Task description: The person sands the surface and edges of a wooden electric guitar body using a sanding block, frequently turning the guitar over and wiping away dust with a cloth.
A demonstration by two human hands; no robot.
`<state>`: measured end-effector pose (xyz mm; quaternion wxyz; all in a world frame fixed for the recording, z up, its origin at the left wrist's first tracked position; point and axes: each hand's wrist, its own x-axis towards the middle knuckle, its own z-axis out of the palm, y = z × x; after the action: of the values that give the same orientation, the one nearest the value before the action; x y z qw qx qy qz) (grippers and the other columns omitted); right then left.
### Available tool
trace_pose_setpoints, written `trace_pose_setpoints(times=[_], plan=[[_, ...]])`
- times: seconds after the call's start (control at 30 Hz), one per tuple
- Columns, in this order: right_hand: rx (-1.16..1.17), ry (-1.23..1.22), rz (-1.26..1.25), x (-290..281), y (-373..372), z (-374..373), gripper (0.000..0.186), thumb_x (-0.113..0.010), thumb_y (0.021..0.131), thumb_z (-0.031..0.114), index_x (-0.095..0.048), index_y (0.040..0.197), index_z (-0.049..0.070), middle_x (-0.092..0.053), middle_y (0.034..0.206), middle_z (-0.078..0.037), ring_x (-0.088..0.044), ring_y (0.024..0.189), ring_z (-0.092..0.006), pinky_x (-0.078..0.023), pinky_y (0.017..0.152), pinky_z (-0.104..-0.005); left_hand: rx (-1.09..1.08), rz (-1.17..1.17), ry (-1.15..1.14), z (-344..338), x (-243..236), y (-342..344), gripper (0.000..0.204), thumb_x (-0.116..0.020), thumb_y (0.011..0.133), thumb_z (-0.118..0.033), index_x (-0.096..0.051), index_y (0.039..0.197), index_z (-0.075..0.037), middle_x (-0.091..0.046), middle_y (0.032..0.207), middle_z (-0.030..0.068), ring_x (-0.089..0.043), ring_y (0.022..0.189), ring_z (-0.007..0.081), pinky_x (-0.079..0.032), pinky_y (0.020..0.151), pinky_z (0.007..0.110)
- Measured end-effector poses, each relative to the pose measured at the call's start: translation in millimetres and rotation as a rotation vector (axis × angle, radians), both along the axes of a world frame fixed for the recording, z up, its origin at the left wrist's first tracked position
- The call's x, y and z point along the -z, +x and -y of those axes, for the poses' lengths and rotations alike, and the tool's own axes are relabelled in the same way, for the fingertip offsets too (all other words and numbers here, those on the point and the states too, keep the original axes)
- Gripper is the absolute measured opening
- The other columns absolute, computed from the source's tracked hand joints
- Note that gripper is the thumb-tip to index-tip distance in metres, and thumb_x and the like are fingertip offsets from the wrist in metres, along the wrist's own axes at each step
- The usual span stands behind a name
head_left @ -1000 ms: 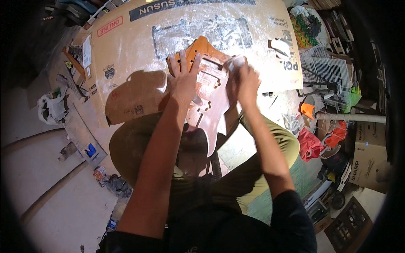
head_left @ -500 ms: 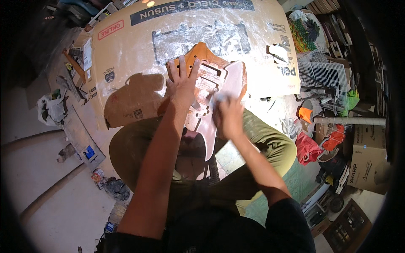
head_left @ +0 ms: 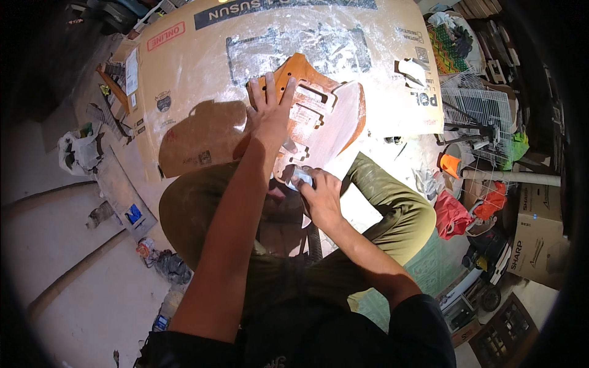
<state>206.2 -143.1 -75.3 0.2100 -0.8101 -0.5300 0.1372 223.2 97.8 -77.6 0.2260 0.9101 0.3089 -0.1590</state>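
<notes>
A wooden electric guitar body (head_left: 343, 113) lies on the dusty cardboard with its near end above my lap. Its face is pale and chalky around the cut-out cavities, while the far end and the rim show orange-brown wood. My left hand (head_left: 270, 113) rests flat on the far left part of the body, fingers spread near several drilled holes. At the near end, my right hand (head_left: 322, 196) grips a small light grey sanding block (head_left: 299, 177) against the face. My right hand and the block cover part of the near edge.
Beneath the body is a big flat cardboard box (head_left: 196, 73) coated in white dust. A folded white piece (head_left: 412, 72) lies on its right side. Wire racks (head_left: 478, 116), an orange cup-like thing (head_left: 450, 165) and red bags (head_left: 454, 214) crowd the right; a white plastic bag (head_left: 78, 152) is left.
My right hand has moved with the sanding block toward me, from the middle of the body to its near end. My left hand stays on the far part. The view has shifted slightly.
</notes>
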Motion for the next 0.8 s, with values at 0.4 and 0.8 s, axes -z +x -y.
trace_pose_setpoints(times=[0.4,0.8], plan=[[0.075,-0.046,0.013,9,2,-6,0.031,-0.068,0.083,0.01,-0.064,0.113,0.015,-0.058,0.132,-0.017,-0.055,0.12,-0.0383,-0.041,0.098,-0.0541,0.031,-0.045,0.049,0,2,-1,0.158,-0.104,0.043,-0.021,-0.005,0.166,-0.028,0.006,0.169,0.0283,0.008,0.15,0.0619,-0.034,0.115,0.067],[0.23,-0.037,0.127,16,50,-29,0.038,-0.07,0.083,0.011,-0.065,0.12,0.016,-0.059,0.128,-0.015,-0.056,0.113,-0.0374,-0.044,0.09,-0.0513,-0.027,0.033,0.068,-1,10,-7,0.123,-0.087,0.072,-0.008,-0.013,0.166,-0.032,0.002,0.172,0.0208,0.002,0.155,0.054,-0.039,0.11,0.068]])
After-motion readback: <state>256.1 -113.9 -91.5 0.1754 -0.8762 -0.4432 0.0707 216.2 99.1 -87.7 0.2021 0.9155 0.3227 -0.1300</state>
